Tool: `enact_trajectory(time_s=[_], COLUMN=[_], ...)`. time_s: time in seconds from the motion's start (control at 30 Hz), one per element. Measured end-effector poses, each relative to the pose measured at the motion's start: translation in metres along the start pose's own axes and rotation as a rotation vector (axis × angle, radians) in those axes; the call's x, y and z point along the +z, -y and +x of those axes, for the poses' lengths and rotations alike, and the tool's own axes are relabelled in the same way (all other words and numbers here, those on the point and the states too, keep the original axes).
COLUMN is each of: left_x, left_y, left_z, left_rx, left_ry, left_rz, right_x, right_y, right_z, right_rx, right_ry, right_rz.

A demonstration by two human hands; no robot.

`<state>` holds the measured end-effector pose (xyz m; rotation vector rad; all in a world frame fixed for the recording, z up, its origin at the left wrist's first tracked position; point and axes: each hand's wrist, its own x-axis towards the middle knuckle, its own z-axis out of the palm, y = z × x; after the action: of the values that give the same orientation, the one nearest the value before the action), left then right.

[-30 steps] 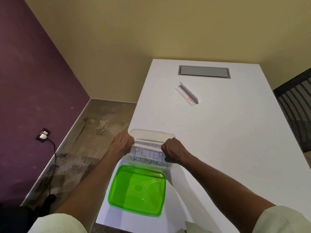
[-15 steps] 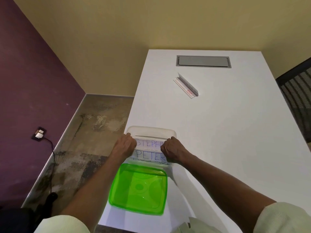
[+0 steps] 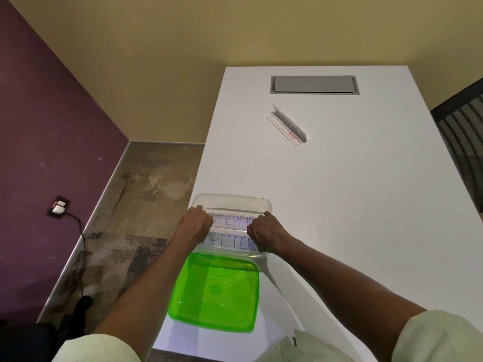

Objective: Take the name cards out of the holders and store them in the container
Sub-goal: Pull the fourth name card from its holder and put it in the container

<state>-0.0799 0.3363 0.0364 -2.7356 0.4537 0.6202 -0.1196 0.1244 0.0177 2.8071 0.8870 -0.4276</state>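
A clear plastic container (image 3: 232, 201) sits near the table's left edge. Inside it lie two white name cards: one reading "STEPH…" (image 3: 231, 221) at the back and one reading "PETER" (image 3: 230, 242) in front. My left hand (image 3: 194, 226) and my right hand (image 3: 265, 232) are both down in the container, each pinching an end of the PETER card. A clear card holder (image 3: 287, 125) with no card in it lies further up the table.
The green lid (image 3: 215, 292) lies upside down just in front of the container. A grey cable hatch (image 3: 315, 84) is set into the table's far end. A black mesh chair (image 3: 465, 126) stands at the right. The table's left edge drops to the floor.
The PETER card has gone lower into the container; its second line of writing is now hidden and the STEPH card behind it shows. Both hands sank with it.
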Motion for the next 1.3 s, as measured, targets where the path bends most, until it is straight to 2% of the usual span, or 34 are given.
enact_trajectory(time_s=[0.13,0.17,0.27,0.37,0.47,0.63,0.83,1.0,1.3], left_x=[-0.014,-0.017,-0.03,-0.05,-0.064,-0.082,-0.116,-0.143,-0.165], left_y=[-0.001,-0.003,-0.006,-0.016,-0.028,-0.053,-0.085,-0.107,-0.134], left_z=[-0.004,-0.006,-0.004,-0.005,-0.003,-0.001,0.0,0.003,0.008], left_rx=[0.093,0.069,0.045,0.059,0.034,-0.033,-0.054,-0.044,-0.034], left_ry=[-0.026,0.0,-0.051,-0.113,-0.172,-0.294,-0.404,-0.418,-0.432], left_rz=[0.17,0.184,0.078,0.125,0.069,-0.174,-0.349,-0.38,-0.364], right_x=[-0.007,-0.01,-0.018,-0.029,-0.039,-0.048,-0.054,-0.052,-0.033], right_y=[-0.004,-0.005,-0.01,-0.016,-0.027,-0.059,-0.105,-0.141,-0.18], right_z=[-0.001,-0.002,-0.008,-0.017,-0.03,-0.061,-0.106,-0.139,-0.162], right_rx=[0.019,0.022,0.023,0.037,0.088,0.164,0.27,0.316,0.428], right_ry=[-0.014,-0.031,-0.107,-0.221,-0.333,-0.424,-0.467,-0.518,-0.457], right_rz=[0.049,0.078,0.106,0.125,0.104,0.114,0.119,0.074,0.067])
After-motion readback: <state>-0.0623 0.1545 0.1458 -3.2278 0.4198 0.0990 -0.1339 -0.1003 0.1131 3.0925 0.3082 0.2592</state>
